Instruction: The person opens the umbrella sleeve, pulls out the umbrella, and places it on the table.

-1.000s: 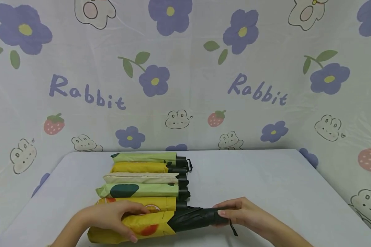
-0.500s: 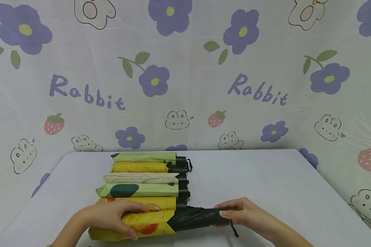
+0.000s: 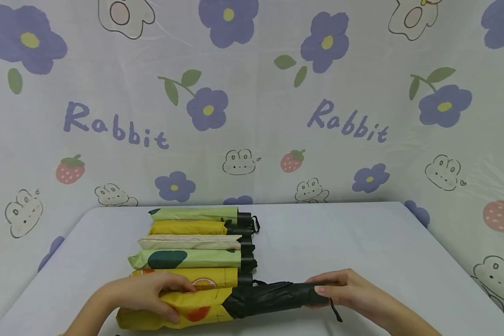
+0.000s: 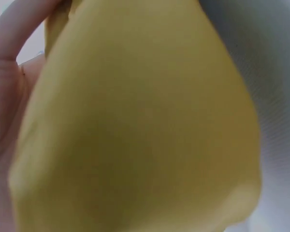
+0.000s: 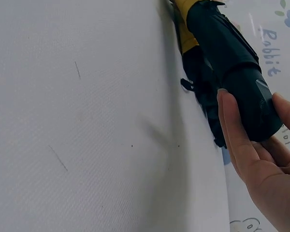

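A folded black umbrella [image 3: 273, 298] lies partly inside a yellow sleeve [image 3: 216, 303] with an orange fruit print, at the front of the table. My left hand [image 3: 144, 294] grips the sleeve from above, thumb on the near side. At the other end my right hand [image 3: 348, 291] pinches the umbrella's black handle, from which a wrist strap [image 3: 336, 310] dangles. In the right wrist view the handle [image 5: 251, 104] sits between thumb and fingers, raised off the table. Yellow cloth [image 4: 135, 121] fills most of the left wrist view, with part of the palm at its left.
Behind the held umbrella, several sleeved umbrellas lie side by side, among them a green one [image 3: 210, 259], a cream one [image 3: 189, 242] and a yellow one [image 3: 222, 276]. They rest on a white table [image 3: 340, 247] with a printed curtain [image 3: 260, 84] behind it.
My right hand has moved right, drawing more of the black umbrella out of the yellow sleeve. My left hand keeps its grip on the sleeve, and the head view has shifted slightly.
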`<action>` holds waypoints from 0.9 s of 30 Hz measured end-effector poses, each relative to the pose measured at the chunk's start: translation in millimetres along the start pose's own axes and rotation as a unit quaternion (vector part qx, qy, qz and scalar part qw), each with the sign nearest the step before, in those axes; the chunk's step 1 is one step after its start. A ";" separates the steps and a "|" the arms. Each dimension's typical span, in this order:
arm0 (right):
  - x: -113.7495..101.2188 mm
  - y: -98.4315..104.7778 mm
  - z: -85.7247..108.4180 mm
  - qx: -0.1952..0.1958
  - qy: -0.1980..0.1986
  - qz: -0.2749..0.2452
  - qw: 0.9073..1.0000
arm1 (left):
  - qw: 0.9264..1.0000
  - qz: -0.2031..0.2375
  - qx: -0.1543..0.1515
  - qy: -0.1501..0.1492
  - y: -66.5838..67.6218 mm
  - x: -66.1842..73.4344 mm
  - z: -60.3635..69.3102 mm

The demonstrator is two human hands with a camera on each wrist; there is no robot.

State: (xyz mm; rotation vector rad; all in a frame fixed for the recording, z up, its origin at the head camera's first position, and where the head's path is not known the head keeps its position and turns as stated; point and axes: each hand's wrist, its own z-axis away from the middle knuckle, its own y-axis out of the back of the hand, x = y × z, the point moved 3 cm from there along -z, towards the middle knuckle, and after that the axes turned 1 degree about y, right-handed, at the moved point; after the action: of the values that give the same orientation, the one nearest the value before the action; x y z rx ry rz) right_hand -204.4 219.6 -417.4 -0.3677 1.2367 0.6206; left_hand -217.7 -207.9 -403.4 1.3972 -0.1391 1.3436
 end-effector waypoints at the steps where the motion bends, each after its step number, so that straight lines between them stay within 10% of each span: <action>1: 0.6 0.7 0.4 0.001 -0.002 0.000 1.000 | 1.000 -0.003 0.001 -0.005 -0.1 -0.2 -0.7; 17: 5.2 9.1 3.9 0.004 -0.010 -0.002 1.000 | 0.999 -0.012 0.010 -0.037 -0.3 -5.4 -2.3; 27: 8.6 16.5 8.3 -0.010 -0.003 -0.010 1.000 | 0.999 -0.012 0.029 -0.005 1.1 -5.0 -0.4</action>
State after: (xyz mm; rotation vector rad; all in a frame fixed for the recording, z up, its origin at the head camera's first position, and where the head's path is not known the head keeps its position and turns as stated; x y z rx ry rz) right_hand -206.7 239.3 -422.0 -0.3949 1.2209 0.6176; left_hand -220.4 -210.9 -406.6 1.4498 -0.0904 1.3289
